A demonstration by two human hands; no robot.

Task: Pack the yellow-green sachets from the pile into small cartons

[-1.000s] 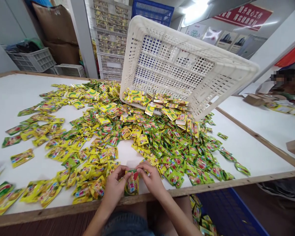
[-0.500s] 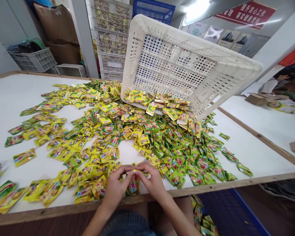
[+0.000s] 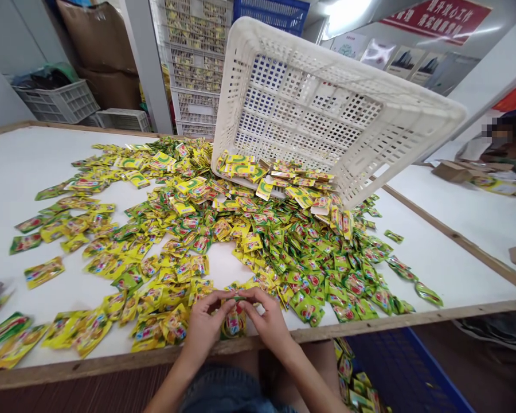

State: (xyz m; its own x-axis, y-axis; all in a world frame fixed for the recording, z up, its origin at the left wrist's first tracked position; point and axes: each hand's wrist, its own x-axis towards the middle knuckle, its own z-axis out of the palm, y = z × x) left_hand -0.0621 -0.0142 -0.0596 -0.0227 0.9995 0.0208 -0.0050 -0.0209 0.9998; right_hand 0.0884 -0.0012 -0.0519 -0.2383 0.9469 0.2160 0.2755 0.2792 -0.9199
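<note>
At the table's front edge, my left hand (image 3: 204,322) and my right hand (image 3: 265,322) meet fingertip to fingertip. Both pinch the top end of a small green candy packet (image 3: 233,324) with a red and white print, which hangs between them. Part of its upper edge is hidden by my thumbs and fingers. Yellow packets (image 3: 159,330) lie close to the left hand, and green packets (image 3: 307,310) spread out beyond the right one. A heap of mixed yellow and green packets (image 3: 258,223) covers the middle of the table.
A white plastic crate (image 3: 236,92) leans tipped on the heap, small yellow boxes (image 3: 241,166) at its mouth. Below the table's right side stands a blue crate (image 3: 406,367) beside more packets. Stacked crates (image 3: 195,106) rise behind; another person (image 3: 505,137) sits at far right.
My hands keep their pinch on the packet and have barely moved. The view has shifted slightly.
</note>
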